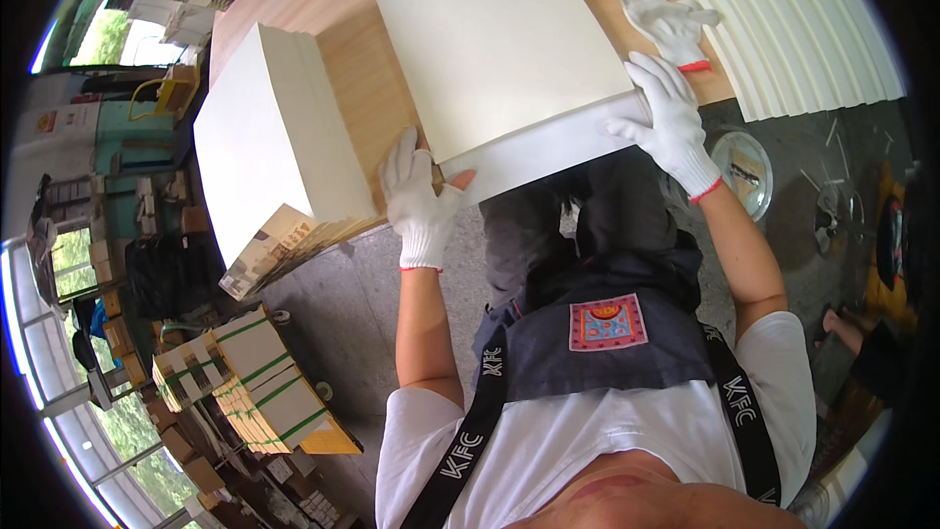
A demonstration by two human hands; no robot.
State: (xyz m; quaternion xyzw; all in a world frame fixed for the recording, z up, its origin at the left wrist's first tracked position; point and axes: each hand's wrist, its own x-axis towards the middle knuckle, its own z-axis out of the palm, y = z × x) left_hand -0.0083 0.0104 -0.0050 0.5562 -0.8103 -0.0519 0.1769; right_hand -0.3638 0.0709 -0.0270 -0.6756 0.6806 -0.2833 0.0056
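Note:
A large white sheet [499,34] lies on the wooden table, with a paler white strip [548,147] along its near edge, overhanging the table front. My left hand [421,196], in a white knit glove with bare thumb and index tips, grips the strip's left end, its thumb on the front face and its fingers beside the corner. Around the right end is my right hand [676,127], gloved and red-cuffed, with the thumb in front and the fingers along the side edge. How many layers lie under the sheet cannot be made out.
A tall stack of white boards [264,127] stands left on the table [357,59]. An unworn white glove [666,20] lies at the right, beside ridged white stacked sheets [783,20]. Strapped bundles [264,382] sit on the floor at lower left; a round clear tub [741,171] stands right.

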